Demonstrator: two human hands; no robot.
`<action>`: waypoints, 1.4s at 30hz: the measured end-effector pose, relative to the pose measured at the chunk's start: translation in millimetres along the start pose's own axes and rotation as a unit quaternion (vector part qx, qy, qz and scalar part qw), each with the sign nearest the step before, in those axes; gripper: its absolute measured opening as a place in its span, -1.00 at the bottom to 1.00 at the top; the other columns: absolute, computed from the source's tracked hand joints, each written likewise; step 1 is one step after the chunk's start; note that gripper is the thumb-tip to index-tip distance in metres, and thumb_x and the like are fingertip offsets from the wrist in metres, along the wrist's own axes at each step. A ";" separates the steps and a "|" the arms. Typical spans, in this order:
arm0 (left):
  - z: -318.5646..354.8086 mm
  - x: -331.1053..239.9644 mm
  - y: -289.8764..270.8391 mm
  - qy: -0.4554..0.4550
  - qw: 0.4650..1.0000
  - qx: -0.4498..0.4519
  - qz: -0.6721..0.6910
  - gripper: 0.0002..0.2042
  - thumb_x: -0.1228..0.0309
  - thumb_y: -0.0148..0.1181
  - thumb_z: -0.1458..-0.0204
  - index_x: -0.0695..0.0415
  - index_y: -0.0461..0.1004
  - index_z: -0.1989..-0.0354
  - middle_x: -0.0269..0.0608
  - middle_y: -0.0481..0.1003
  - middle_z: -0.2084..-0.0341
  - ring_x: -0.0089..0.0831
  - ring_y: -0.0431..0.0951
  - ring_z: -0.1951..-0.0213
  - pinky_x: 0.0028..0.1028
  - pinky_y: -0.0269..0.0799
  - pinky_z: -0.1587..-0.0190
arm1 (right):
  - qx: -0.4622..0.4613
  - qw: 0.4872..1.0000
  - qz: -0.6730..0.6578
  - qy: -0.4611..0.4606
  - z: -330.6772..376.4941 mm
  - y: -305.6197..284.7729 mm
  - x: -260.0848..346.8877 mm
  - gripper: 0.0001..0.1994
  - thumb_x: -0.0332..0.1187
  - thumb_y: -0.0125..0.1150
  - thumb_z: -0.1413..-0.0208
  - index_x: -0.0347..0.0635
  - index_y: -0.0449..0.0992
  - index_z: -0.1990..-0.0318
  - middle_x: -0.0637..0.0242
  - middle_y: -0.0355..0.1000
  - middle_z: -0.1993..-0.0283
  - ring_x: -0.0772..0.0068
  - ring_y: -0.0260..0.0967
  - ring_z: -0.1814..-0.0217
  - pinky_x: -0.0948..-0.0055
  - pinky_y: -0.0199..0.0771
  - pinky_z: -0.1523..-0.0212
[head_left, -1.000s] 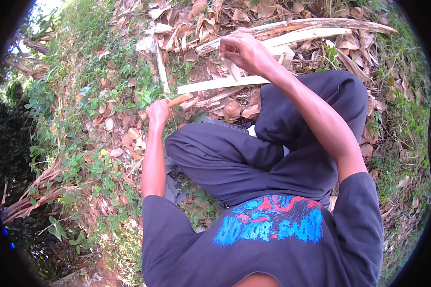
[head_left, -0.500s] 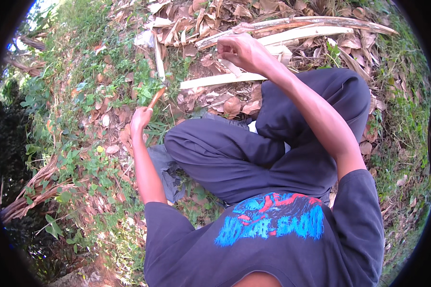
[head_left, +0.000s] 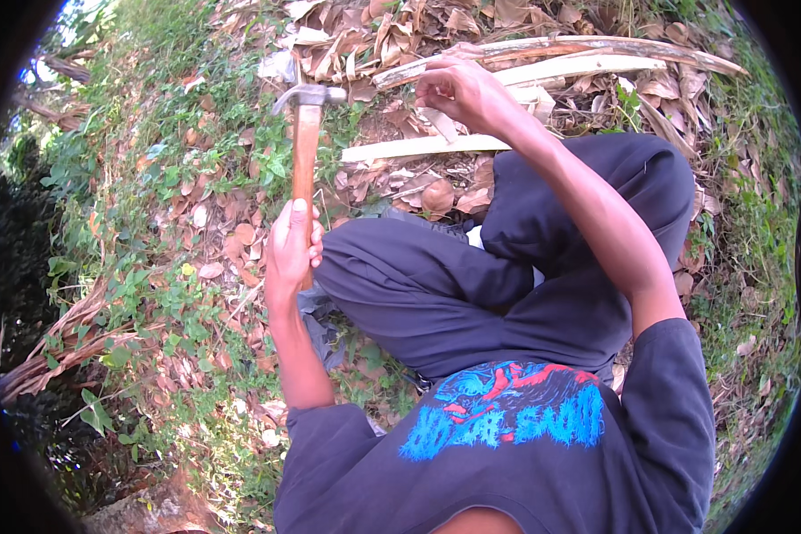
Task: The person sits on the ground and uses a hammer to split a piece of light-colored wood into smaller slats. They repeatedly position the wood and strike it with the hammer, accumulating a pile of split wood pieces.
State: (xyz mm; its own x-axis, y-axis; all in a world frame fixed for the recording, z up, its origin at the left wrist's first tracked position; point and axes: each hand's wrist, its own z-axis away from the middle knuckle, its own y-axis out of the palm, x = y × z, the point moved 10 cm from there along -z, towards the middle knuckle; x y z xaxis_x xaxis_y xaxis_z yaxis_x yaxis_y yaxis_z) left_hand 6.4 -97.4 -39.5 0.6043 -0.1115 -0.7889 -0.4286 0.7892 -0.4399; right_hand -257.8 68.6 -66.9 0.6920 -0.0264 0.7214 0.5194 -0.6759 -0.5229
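My left hand (head_left: 292,242) is wrapped round the wooden handle of a claw hammer (head_left: 303,165). The hammer stands nearly upright in the picture, its grey metal head at the far end with the claw to the left. Over the pale wood strips, my right hand (head_left: 458,86) has its fingers curled in and closed; anything in them is too small or hidden to make out. Just below that hand lies a short pale wood piece (head_left: 440,125), touching a longer pale strip (head_left: 423,149). Another pale strip (head_left: 587,65) lies beyond, to the right.
A long, rough-edged wood slat (head_left: 676,53) curves across dry leaves (head_left: 436,198) at the far side. My crossed legs in dark trousers (head_left: 400,285) fill the middle. Grey cloth (head_left: 322,336) lies by my left knee. Green weeds (head_left: 151,178) cover the ground at left.
My left hand has raised the hammer and turned it, so its head now shows plainly. The right hand stays nearly in place over the wood, fingers still curled.
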 end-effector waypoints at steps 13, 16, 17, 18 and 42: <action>38.6 -101.8 47.6 0.162 0.938 -0.044 -0.302 -0.57 0.05 -0.16 -0.39 0.20 0.38 0.29 -0.39 0.27 0.70 -0.65 0.23 0.63 -0.50 0.13 0.58 | 0.002 0.999 -0.047 -0.009 3.3 -4.8 3.7 -0.94 -0.45 0.27 -0.04 -0.24 0.56 0.36 0.18 0.50 0.40 0.19 0.49 0.29 0.26 0.47 0.22; 42.6 -98.6 48.6 0.167 0.934 -0.060 -0.309 -0.56 0.05 -0.16 -0.38 0.21 0.38 0.30 -0.34 0.28 0.71 -0.59 0.25 0.63 -0.44 0.15 0.57 | -0.001 1.000 -0.027 0.016 4.5 -1.2 2.9 -0.96 -0.44 0.27 0.00 -0.18 0.56 0.42 0.25 0.54 0.35 0.15 0.50 0.16 0.21 0.48 0.10; 43.9 -97.4 51.5 0.164 0.933 -0.054 -0.317 -0.58 0.08 -0.16 -0.38 0.23 0.38 0.28 -0.18 0.32 0.69 -0.32 0.32 0.60 -0.33 0.19 0.54 | 0.007 1.000 -0.019 0.020 2.6 -0.2 1.2 -0.96 -0.43 0.27 0.01 -0.16 0.56 0.42 0.27 0.54 0.35 0.15 0.49 0.15 0.21 0.48 0.10; 45.4 -96.3 54.5 0.161 0.931 -0.047 -0.324 -0.60 0.11 -0.15 -0.38 0.25 0.38 0.26 -0.02 0.36 0.68 -0.06 0.39 0.56 -0.22 0.23 0.52 | -0.001 1.000 -0.024 0.005 3.2 -1.2 3.2 -0.95 -0.44 0.27 0.00 -0.20 0.55 0.40 0.24 0.53 0.35 0.16 0.50 0.18 0.22 0.48 0.13; 46.5 -83.4 31.5 0.125 0.983 -0.069 -0.118 -0.60 0.07 -0.12 -0.38 0.20 0.37 0.27 -0.48 0.26 0.67 -0.74 0.18 0.62 -0.61 0.07 0.59 | 0.040 0.998 0.013 -0.045 4.9 1.4 9.3 -0.93 -0.44 0.24 -0.06 -0.18 0.47 0.34 0.25 0.45 0.26 0.12 0.45 0.16 0.21 0.45 0.13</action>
State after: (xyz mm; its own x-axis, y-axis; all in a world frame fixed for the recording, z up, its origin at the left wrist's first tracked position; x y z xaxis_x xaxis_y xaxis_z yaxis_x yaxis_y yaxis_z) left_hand -26.3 -35.1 32.3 0.5209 -0.4397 -0.7316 -0.3937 0.6367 -0.6630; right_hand -248.2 71.1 -63.1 0.7454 0.0254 0.6662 0.5375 -0.6140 -0.5780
